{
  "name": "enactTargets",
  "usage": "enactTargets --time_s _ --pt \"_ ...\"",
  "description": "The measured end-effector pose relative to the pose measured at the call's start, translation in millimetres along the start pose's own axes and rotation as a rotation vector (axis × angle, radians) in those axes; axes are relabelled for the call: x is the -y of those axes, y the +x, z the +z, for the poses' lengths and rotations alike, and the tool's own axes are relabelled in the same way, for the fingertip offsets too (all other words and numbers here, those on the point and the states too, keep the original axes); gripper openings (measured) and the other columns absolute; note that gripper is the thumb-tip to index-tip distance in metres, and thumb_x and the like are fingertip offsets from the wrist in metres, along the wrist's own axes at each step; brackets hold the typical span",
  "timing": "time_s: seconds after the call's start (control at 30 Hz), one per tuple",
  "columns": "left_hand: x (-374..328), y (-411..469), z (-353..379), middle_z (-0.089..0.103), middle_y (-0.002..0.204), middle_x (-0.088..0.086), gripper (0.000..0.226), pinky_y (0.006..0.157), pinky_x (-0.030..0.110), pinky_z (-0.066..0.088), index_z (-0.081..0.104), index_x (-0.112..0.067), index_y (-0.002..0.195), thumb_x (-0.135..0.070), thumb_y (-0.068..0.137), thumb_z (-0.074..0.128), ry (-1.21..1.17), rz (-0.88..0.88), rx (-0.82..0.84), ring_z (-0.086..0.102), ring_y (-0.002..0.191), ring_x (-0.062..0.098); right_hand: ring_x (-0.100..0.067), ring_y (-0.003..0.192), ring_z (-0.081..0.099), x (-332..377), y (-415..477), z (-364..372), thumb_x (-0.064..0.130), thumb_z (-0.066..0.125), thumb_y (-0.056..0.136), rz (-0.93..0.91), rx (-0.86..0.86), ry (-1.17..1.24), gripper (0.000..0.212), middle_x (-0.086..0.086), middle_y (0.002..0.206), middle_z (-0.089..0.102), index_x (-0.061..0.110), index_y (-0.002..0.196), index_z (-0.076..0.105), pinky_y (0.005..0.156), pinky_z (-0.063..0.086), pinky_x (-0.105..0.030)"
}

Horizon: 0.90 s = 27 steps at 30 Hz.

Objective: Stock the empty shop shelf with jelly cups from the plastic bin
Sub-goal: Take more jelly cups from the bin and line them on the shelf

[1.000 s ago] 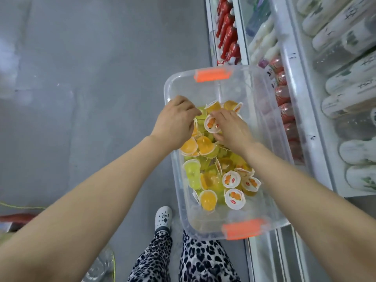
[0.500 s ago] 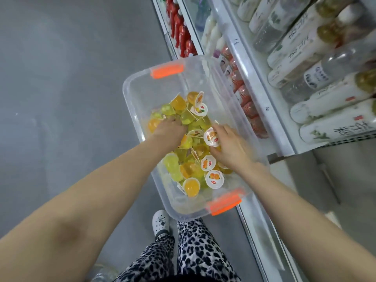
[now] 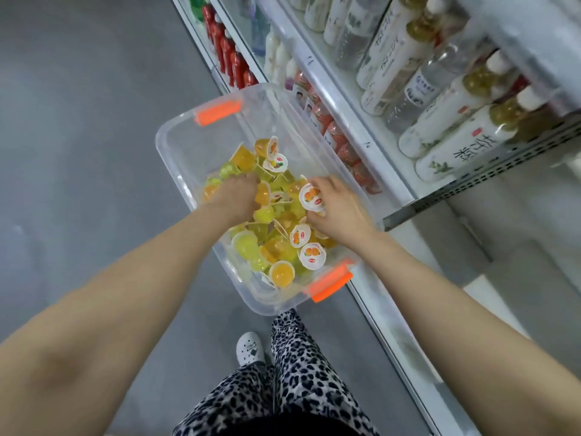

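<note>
A clear plastic bin (image 3: pixel 185 158) with orange handles (image 3: pixel 217 112) stands on the floor by the shelving. It holds several yellow and orange jelly cups (image 3: pixel 279 272) with white printed lids. My left hand (image 3: pixel 235 196) is plunged into the pile, its fingers curled among the cups and hidden by them. My right hand (image 3: pixel 338 209) holds a jelly cup (image 3: pixel 309 196) with its white lid turned up, at the bin's right side. A bare white shelf (image 3: pixel 534 228) lies to the right, below a perforated metal edge.
Shelves on the right carry white-labelled bottles (image 3: pixel 452 149), red bottles (image 3: pixel 232 61) and red-capped jars (image 3: pixel 333 133). Grey floor (image 3: pixel 78 121) spreads to the left. My patterned trousers (image 3: pixel 292 372) and a white shoe (image 3: pixel 250 349) are below the bin.
The view has swung toward the shelves. My left hand has dug deeper into the cups. My right hand has closed round a white-lidded cup and raised it slightly.
</note>
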<state>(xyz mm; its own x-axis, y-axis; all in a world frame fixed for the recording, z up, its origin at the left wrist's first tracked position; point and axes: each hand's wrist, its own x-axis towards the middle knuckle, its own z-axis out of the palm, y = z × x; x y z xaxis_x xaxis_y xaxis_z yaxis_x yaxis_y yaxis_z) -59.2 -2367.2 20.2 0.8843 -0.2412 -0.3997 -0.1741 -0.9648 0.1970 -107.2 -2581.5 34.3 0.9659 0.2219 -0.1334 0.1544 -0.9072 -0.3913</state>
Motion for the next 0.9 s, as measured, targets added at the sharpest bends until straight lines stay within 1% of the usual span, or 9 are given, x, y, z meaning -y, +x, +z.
enactTargets --time_s 0.17,0.33,0.4,0.5,0.6,0.67,0.77,0.83,0.9 --pt "-6.4 -40.5 -24.6 0.054 0.13 0.013 0.067 0.091 0.038 0.041 0.041 -0.012 0.137 -0.026 0.081 0.075 -0.362 0.051 -0.175 0.052 0.118 0.032 -0.027 0.116 0.053 12.0 -38.7 -33.2 0.027 0.067 0.08 0.033 -0.108 -0.018 0.061 -0.007 0.13 0.052 0.014 0.136 0.048 0.092 0.044 -0.036" --pt "-37.4 -80.7 -43.7 0.057 0.128 0.009 0.066 0.094 0.035 0.043 0.05 -0.013 0.132 -0.02 0.073 0.077 -0.48 0.22 -0.301 0.054 0.116 0.027 -0.028 0.107 0.056 14.2 -89.1 -68.1 0.029 0.066 0.082 0.08 -0.259 -0.057 0.053 -0.009 0.119 0.055 0.012 0.13 0.053 0.085 0.043 -0.034" --pt "-56.3 -95.3 -50.6 0.061 0.12 0.005 0.061 0.089 0.031 0.045 0.054 -0.014 0.127 -0.019 0.072 0.079 -0.519 0.281 -0.309 0.058 0.109 0.022 -0.029 0.103 0.057 11.9 -113.2 -83.8 0.029 0.065 0.083 0.111 -0.326 -0.065 0.049 -0.01 0.116 0.056 0.012 0.128 0.054 0.081 0.043 -0.033" --pt "-89.8 -114.4 -58.9 0.066 0.109 -0.001 0.053 0.079 0.026 0.044 0.058 -0.017 0.12 -0.023 0.072 0.08 -0.553 0.368 -0.301 0.061 0.095 0.016 -0.033 0.1 0.058 5.7 -153.1 -106.8 0.03 0.063 0.084 0.148 -0.414 -0.081 0.047 -0.012 0.112 0.056 0.009 0.126 0.055 0.081 0.05 -0.041" --pt "-127.7 -127.4 -64.0 0.067 0.107 -0.004 0.055 0.082 0.032 0.048 0.06 -0.022 0.115 -0.041 0.067 0.078 -0.527 0.468 -0.286 0.061 0.095 0.016 -0.031 0.1 0.057 -4.3 -195.2 -127.0 0.033 0.063 0.085 0.21 -0.486 -0.115 0.048 -0.011 0.109 0.057 0.009 0.125 0.055 0.08 0.049 -0.039" --pt "-157.2 -136.8 -68.3 0.066 0.105 -0.006 0.056 0.081 0.032 0.048 0.059 -0.022 0.115 -0.045 0.067 0.078 -0.499 0.547 -0.278 0.061 0.094 0.016 -0.029 0.1 0.056 -12.4 -225.0 -141.0 0.036 0.062 0.084 0.254 -0.54 -0.142 0.049 -0.008 0.108 0.056 0.013 0.127 0.055 0.079 0.048 -0.038" --pt "-202.2 -150.4 -72.0 0.066 0.104 -0.007 0.05 0.076 0.028 0.046 0.06 -0.022 0.114 -0.034 0.071 0.081 -0.495 0.643 -0.265 0.062 0.092 0.014 -0.025 0.104 0.054 -26.9 -269.8 -161.1 0.033 0.064 0.085 0.34 -0.609 -0.155 0.05 -0.006 0.113 0.056 0.014 0.13 0.054 0.081 0.041 -0.033" --pt "-231.3 -159.2 -72.8 0.066 0.104 -0.006 0.048 0.078 0.03 0.049 0.06 -0.024 0.114 -0.032 0.071 0.08 -0.497 0.694 -0.249 0.062 0.09 0.014 -0.024 0.105 0.053 -38.5 -298.0 -173.7 0.033 0.064 0.085 0.381 -0.663 -0.149 0.05 -0.005 0.115 0.055 0.014 0.13 0.054 0.084 0.044 -0.036" --pt "-262.1 -167.2 -73.3 0.067 0.105 -0.004 0.049 0.074 0.033 0.053 0.058 -0.026 0.116 -0.035 0.071 0.076 -0.506 0.769 -0.212 0.064 0.086 0.018 -0.026 0.102 0.056 -52.6 -325.4 -186.5 0.033 0.065 0.083 0.414 -0.725 -0.167 0.051 -0.005 0.113 0.056 0.014 0.129 0.055 0.083 0.048 -0.038"
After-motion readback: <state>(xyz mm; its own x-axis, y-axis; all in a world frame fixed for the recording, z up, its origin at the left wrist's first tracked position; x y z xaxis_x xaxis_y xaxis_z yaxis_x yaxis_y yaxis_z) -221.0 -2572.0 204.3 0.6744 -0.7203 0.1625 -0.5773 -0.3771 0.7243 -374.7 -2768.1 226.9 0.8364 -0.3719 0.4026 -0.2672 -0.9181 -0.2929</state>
